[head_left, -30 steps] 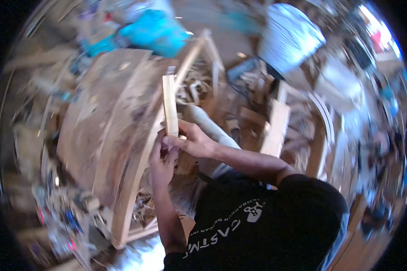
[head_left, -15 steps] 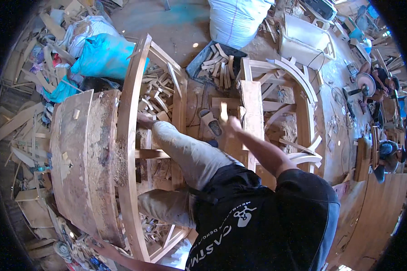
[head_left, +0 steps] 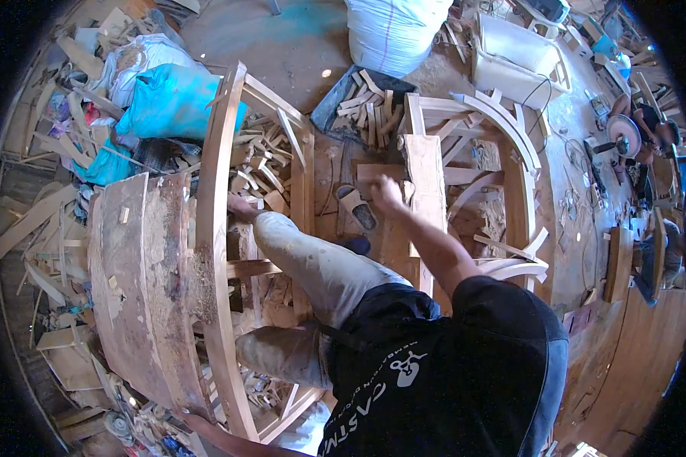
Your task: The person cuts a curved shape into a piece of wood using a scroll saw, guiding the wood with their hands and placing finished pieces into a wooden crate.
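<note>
My right hand point(head_left: 388, 196) is stretched forward over the floor, beside the rough-edged upright timber point(head_left: 427, 175). Its fingers look curled; whatever they may hold is hidden. Low on the left, my left hand point(head_left: 196, 420) lies with fingers extended at the near end of a worn, dust-covered bench top point(head_left: 129, 305). A long pale wooden frame point(head_left: 219, 228) runs beside that bench, and my legs pass across it. A brown board point(head_left: 381, 173) lies just past my right hand.
Curved chair-like wooden parts point(head_left: 503, 129) stand at right. Offcuts fill a dark tray point(head_left: 396, 126) ahead and lie heaped inside the frame. A sandal point(head_left: 356, 206) lies on the floor. White sack point(head_left: 396, 30), white crate point(head_left: 518, 61) and turquoise sack point(head_left: 171, 103) stand farther off. People work at far right.
The light wood piece that stuck out of my right hand no longer shows. My left hand has shifted right, toward the wooden frame.
</note>
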Demonstrator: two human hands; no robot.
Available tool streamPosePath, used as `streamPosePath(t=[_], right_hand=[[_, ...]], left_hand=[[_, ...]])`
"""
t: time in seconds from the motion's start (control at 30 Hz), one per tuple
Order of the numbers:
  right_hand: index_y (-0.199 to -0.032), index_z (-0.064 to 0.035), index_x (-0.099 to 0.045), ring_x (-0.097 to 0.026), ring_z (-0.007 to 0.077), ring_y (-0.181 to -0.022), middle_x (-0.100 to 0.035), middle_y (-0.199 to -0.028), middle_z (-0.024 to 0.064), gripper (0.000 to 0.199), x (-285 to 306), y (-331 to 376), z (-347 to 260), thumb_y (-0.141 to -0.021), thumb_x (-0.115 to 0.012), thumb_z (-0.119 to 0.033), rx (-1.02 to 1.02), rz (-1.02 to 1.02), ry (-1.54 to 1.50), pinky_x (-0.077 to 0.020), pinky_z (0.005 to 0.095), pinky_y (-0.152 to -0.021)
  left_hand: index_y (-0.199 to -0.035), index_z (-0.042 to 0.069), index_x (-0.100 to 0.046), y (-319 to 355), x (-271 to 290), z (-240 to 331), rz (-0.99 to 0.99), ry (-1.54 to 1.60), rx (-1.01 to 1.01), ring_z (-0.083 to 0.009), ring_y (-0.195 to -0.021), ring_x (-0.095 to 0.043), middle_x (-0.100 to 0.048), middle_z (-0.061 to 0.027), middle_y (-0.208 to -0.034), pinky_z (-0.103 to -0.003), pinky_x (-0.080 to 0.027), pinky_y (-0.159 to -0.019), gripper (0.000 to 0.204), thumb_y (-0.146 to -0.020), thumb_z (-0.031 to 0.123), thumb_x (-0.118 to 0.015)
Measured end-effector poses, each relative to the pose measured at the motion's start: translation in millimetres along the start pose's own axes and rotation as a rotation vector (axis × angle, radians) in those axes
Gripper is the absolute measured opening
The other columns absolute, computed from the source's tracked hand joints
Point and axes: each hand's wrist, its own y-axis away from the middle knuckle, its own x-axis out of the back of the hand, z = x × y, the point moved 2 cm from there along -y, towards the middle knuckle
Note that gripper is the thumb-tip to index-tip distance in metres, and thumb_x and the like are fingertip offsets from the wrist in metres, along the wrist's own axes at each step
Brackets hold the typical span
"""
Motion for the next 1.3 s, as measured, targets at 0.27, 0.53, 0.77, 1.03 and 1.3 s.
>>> streamPosePath(t=[0.27, 0.53, 0.77, 1.03, 1.3], right_hand=[[-0.111, -0.0088, -0.074, -0.073, 0.0402, -0.099, -0.074, -0.107, 0.0202, 0.023, -13, 178, 43, -0.093, -0.065, -0.021, 0.109, -0.164, -0.151, -0.0592, 0.0479, -0.085], [-0.142, -0.0077, -0.053, -0.062, 0.0400, -0.119, -0.063, -0.129, 0.0231, 0.065, 77, 134, 147, -0.092, -0.074, -0.044, -0.310, 0.290, 0.173, -0.0519, 0.0492, -0.099], [-0.157, 0.0038, -0.031, -0.054, 0.0406, -0.138, -0.053, -0.149, 0.0295, 0.125, 64, 107, 222, -0.073, -0.080, -0.075, -0.636, -0.162, -0.119, -0.0418, 0.0440, -0.117], [-0.112, -0.0028, -0.075, -0.071, 0.0228, -0.080, -0.077, -0.097, 0.0091, 0.067, 97, 97, 215, -0.076, -0.088, -0.058, -0.572, -0.123, -0.311, -0.0559, 0.0387, -0.078], [-0.107, -0.0038, -0.073, -0.074, 0.0355, -0.097, -0.077, -0.101, 0.0196, 0.063, 176, 69, 190, -0.082, -0.081, -0.061, -0.344, 0.126, 0.134, -0.0563, 0.0467, -0.086]], left_hand=[[-0.151, -0.004, -0.049, 25, 6, 8, 0.040, -0.105, -0.002, -0.0351, -0.133, -0.055, -0.052, -0.0239, -0.151, -0.043, -0.044, -0.111, 0.088, -0.102, 0.068, -0.049], [-0.152, -0.005, -0.048, 41, -10, 23, 0.038, -0.170, -0.014, -0.0354, -0.133, -0.055, -0.052, -0.0240, -0.151, -0.043, -0.045, -0.111, 0.087, -0.102, 0.067, -0.048], [-0.152, -0.005, -0.047, 40, -19, 41, 0.021, -0.172, -0.035, -0.0356, -0.133, -0.055, -0.052, -0.0241, -0.152, -0.043, -0.045, -0.110, 0.087, -0.103, 0.067, -0.048], [-0.153, -0.005, -0.046, 37, -8, 35, 0.017, -0.173, -0.037, -0.0359, -0.133, -0.056, -0.051, -0.0242, -0.152, -0.043, -0.046, -0.110, 0.087, -0.103, 0.066, -0.047], [-0.153, -0.005, -0.046, 13, 8, 20, -0.029, -0.105, -0.016, -0.0361, -0.133, -0.056, -0.051, -0.0243, -0.153, -0.043, -0.046, -0.110, 0.086, -0.104, 0.066, -0.047]])
